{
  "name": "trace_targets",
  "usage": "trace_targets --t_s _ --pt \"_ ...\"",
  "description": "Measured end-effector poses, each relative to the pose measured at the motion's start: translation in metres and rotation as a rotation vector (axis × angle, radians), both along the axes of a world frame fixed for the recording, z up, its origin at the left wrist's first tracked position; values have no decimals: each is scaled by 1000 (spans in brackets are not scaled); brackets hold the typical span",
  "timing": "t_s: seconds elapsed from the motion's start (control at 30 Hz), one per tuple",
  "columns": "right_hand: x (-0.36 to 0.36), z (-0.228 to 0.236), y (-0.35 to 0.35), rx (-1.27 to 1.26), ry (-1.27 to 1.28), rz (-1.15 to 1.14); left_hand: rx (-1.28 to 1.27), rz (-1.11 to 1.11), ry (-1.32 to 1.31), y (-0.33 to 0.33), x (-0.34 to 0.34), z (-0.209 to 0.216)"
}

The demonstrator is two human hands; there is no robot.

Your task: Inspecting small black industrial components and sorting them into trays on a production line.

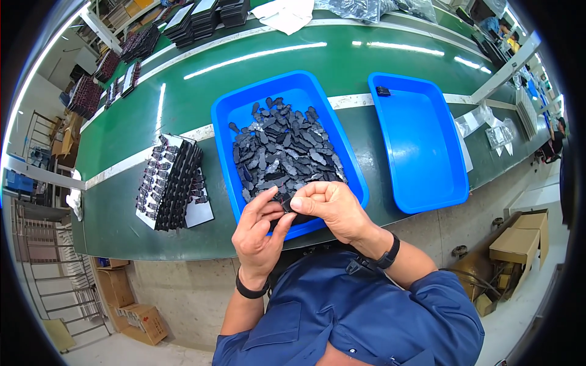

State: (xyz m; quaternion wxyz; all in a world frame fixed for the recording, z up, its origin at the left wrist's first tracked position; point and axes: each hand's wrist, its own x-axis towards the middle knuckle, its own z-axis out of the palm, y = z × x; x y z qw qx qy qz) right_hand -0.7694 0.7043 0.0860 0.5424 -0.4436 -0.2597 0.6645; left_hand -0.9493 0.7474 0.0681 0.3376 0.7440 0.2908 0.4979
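Note:
In front of me, over the near edge of a blue tray (221, 143), my left hand (253, 229) and my right hand (334, 210) come together. The fingertips of both pinch one small black piece (287, 205), partly covered by the fingers. A heap of flat, dark, elongated pieces (287, 146) fills much of this tray. To the right, a second blue tray (421, 146) holds a few small black parts (383, 91) in its far left corner. Left of the heap stands a stack of white sheets with rows of small black parts (171, 183).
A green conveyor belt (256, 64) runs across beyond the trays, with dark stacked trays (217, 15) and a white cloth (284, 15) past it. Clear plastic bags (500, 135) lie right of the second tray. Cardboard boxes (519, 244) stand on the floor at right.

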Motion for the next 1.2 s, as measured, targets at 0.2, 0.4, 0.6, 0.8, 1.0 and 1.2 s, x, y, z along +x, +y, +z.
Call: trace_targets --t_s 0.2,0.4,0.6,0.8,1.0,1.2 --pt "-4 -11 -1 10 8 -42 -50 -34 -22 -1 1 -1" --pt "-12 -10 -1 14 -24 -105 -258 -48 -118 -9 4 -6" --pt "-15 -12 -4 42 -57 -138 -430 -12 -242 -17 14 -3" --pt "-19 -10 -5 81 -38 -171 -399 -15 -220 -18 17 -2" --pt "-15 -13 -8 72 -65 -143 -235 23 -29 -17 13 7" --pt "-15 -11 -10 78 -93 -112 -137 67 25 -16 15 12"
